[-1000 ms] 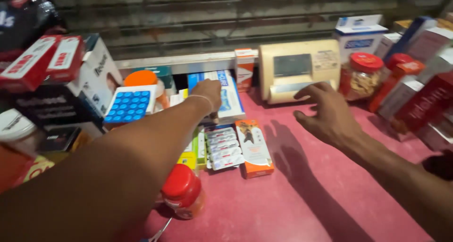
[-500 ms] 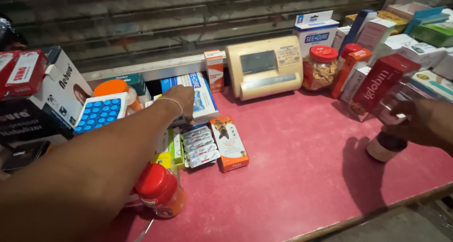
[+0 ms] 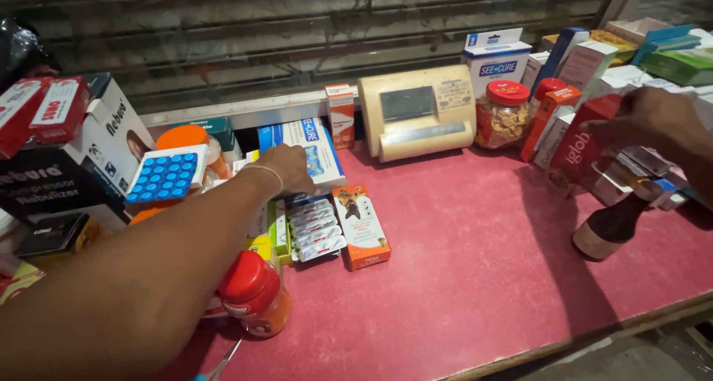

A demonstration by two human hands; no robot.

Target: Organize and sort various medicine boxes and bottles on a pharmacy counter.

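Note:
My left hand (image 3: pixel 288 170) reaches across the red counter (image 3: pixel 460 277), fingers curled on the near edge of a blue and white medicine box (image 3: pixel 319 147). Blister strips (image 3: pixel 316 229) and an orange carton (image 3: pixel 362 226) lie just in front of it. My right hand (image 3: pixel 657 117) is at the far right, fingers bent down over the top of a tall red carton (image 3: pixel 583 145) and some small boxes (image 3: pixel 631 174). Its grip is hidden. A brown bottle (image 3: pixel 609 229) stands below that hand.
A beige device with a screen (image 3: pixel 417 117) sits at the back centre, with a red-lidded jar (image 3: pixel 503 114) beside it. Stacked boxes crowd both sides. A red-capped orange jar (image 3: pixel 256 301) stands near my left forearm, beside a blue pill tray (image 3: pixel 165 177). The counter edge runs along the lower right.
My right hand swung from beside the beige device to the right, passed the brown bottle, and now sits on the red carton. The left hand stayed on the blue and white box.

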